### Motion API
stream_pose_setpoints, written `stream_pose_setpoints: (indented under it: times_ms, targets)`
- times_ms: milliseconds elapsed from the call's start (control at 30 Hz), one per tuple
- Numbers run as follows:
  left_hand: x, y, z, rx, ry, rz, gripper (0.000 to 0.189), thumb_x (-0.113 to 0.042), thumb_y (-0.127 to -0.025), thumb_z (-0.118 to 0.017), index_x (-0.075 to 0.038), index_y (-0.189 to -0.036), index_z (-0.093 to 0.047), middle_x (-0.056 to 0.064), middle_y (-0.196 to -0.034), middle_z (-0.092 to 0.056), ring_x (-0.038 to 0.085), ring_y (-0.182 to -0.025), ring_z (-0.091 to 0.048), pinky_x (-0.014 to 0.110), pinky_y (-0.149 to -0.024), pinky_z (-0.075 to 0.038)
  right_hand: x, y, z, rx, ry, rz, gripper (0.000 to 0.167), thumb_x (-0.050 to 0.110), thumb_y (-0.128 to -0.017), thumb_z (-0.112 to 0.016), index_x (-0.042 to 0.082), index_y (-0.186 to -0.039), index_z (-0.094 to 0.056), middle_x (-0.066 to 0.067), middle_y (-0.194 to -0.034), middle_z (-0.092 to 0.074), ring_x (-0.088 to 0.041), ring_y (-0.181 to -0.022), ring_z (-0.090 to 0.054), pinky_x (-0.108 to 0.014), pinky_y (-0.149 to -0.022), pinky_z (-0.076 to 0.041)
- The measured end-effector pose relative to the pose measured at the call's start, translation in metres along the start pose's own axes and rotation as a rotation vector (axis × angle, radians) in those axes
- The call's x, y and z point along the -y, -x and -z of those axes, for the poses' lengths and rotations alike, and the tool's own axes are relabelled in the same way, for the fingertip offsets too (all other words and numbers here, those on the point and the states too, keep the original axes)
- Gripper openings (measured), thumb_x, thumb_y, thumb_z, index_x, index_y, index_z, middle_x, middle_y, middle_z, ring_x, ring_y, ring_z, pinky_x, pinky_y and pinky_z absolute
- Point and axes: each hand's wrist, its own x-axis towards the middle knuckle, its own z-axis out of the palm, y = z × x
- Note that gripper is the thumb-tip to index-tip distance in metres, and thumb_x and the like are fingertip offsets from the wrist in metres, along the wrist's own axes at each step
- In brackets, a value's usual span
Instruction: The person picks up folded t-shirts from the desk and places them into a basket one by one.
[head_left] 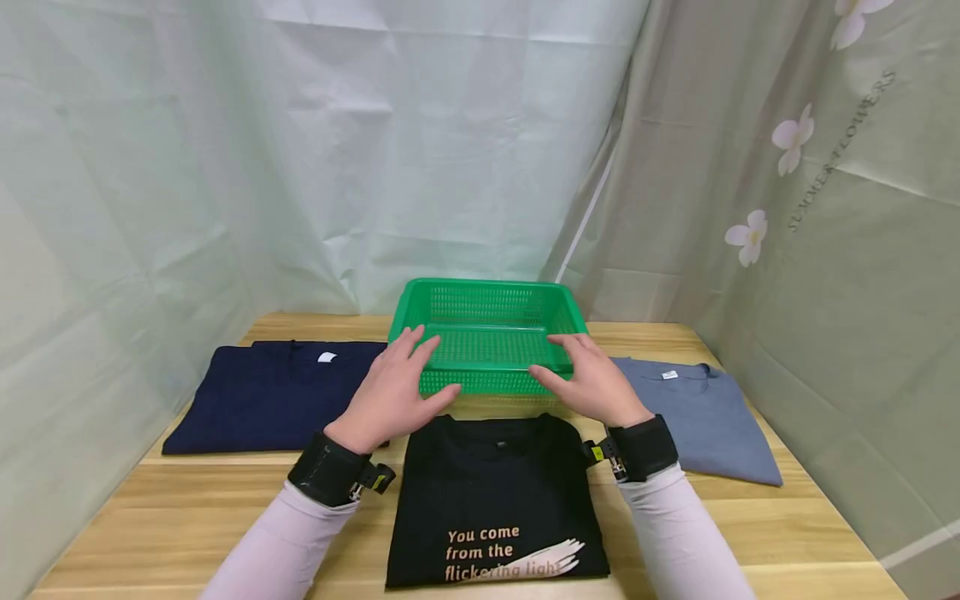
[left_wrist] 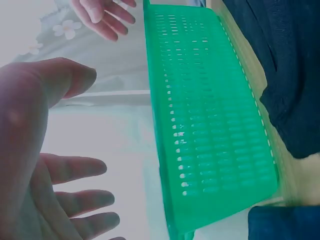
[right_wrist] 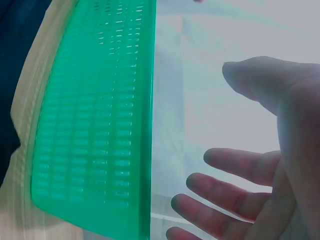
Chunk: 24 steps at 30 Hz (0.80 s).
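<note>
A green plastic basket [head_left: 487, 382] with slotted walls stands at the back middle of the table, nothing lying in it. My left hand [head_left: 397, 387] is near its front left corner, fingers spread and holding nothing. Toward the front right corner, my right hand [head_left: 596, 383] hovers with relaxed, parted fingers, also holding nothing. In both wrist views the fingers stay apart from the basket wall. A folded black T-shirt [head_left: 495, 483] with printed lettering lies in front of the basket, between my forearms.
A folded navy T-shirt [head_left: 262, 400] lies at the left and a folded grey-blue T-shirt [head_left: 705, 425] at the right of the wooden table [head_left: 187, 517]. Pale curtains [head_left: 450, 150] hang close behind the basket and along both sides.
</note>
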Motion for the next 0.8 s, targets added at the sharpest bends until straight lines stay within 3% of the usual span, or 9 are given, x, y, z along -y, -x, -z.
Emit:
stream_pose_setpoints:
  times_ms: [167,267,467,800]
  targets:
    - [0.0,0.011,0.011,-0.006,-0.009,-0.005,0.084,-0.046,-0.101,-0.076,0.001,-0.164,-0.047,0.028,-0.174,-0.036,0.05,-0.165,-0.03,0.071,-0.129,-0.033,-0.003,0.01,0.006,-0.021,0.03,0.02,0.071,0.05,-0.106,-0.069,0.007,-0.161,-0.052,-0.02,-0.162,-0.054,-0.043,-0.143,-0.059,-0.063,-0.111,-0.055]
    - [0.001,0.018,0.016,-0.01,-0.012,-0.01,0.082,-0.045,-0.102,-0.075,0.001,-0.164,-0.047,0.028,-0.174,-0.037,0.051,-0.163,-0.033,0.072,-0.127,-0.035,-0.004,0.016,0.01,-0.026,0.043,0.025,0.072,0.05,-0.106,-0.069,0.006,-0.16,-0.053,-0.02,-0.162,-0.054,-0.043,-0.146,-0.057,-0.064,-0.113,-0.054]
    - [0.008,0.033,0.014,-0.07,0.005,-0.043,0.078,-0.04,-0.1,-0.078,0.003,-0.16,-0.052,0.029,-0.172,-0.04,0.052,-0.161,-0.036,0.073,-0.125,-0.038,-0.01,0.031,0.013,-0.035,0.085,0.036,0.069,0.047,-0.105,-0.072,0.005,-0.157,-0.056,-0.022,-0.16,-0.056,-0.044,-0.144,-0.058,-0.064,-0.112,-0.054]
    - [0.021,0.061,0.004,-0.364,0.103,-0.114,0.056,-0.016,-0.091,-0.086,0.002,-0.141,-0.067,0.029,-0.159,-0.051,0.051,-0.146,-0.05,0.069,-0.111,-0.051,-0.022,0.053,0.01,-0.034,0.089,0.058,0.064,0.05,-0.105,-0.072,0.007,-0.151,-0.063,-0.015,-0.144,-0.067,-0.037,-0.128,-0.067,-0.06,-0.103,-0.059]
